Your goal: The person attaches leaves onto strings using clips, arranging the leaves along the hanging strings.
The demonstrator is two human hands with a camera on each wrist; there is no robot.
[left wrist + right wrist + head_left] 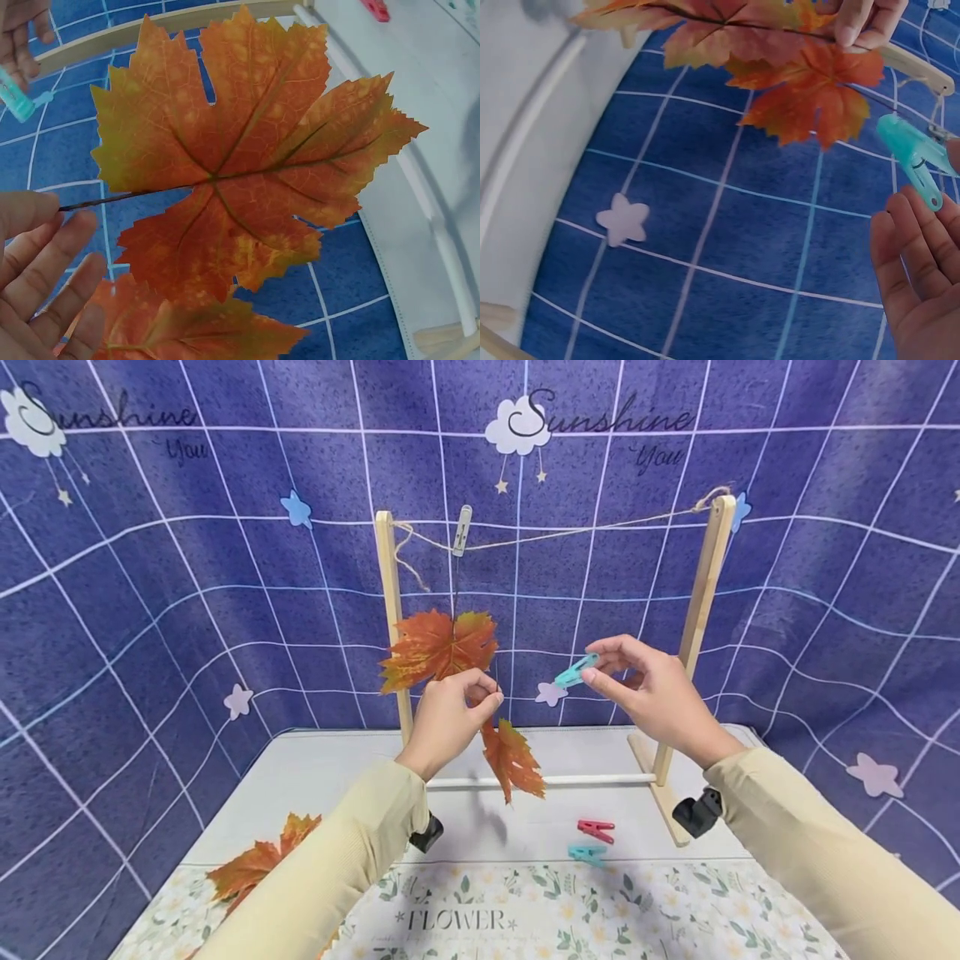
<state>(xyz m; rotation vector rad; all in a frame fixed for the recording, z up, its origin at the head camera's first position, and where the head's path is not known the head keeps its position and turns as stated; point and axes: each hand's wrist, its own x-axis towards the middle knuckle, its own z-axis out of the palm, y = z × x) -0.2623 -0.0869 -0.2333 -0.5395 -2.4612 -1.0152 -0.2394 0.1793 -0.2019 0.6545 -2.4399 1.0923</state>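
Observation:
My left hand (454, 710) pinches the thin dark stem of an orange maple leaf (255, 150) between thumb and forefinger, and the leaf hangs below the hand in the head view. A turquoise clothespin (576, 670) is held between the thumb and fingers of my right hand (651, 689), to the right of the left hand. Behind the left hand, another maple leaf (442, 647) hangs by its stem from a grey clothespin (462, 531) clipped on a twine line (555, 534). In the right wrist view the turquoise clothespin (911, 154) shows its spring and one handle.
Two wooden posts (705, 602) carry the twine, joined low down by a white rod (592, 780). On the table (510, 827) lie a red clothespin (596, 830) and another turquoise clothespin (587, 855). More leaves (255, 864) lie at front left, partly hidden by the left sleeve.

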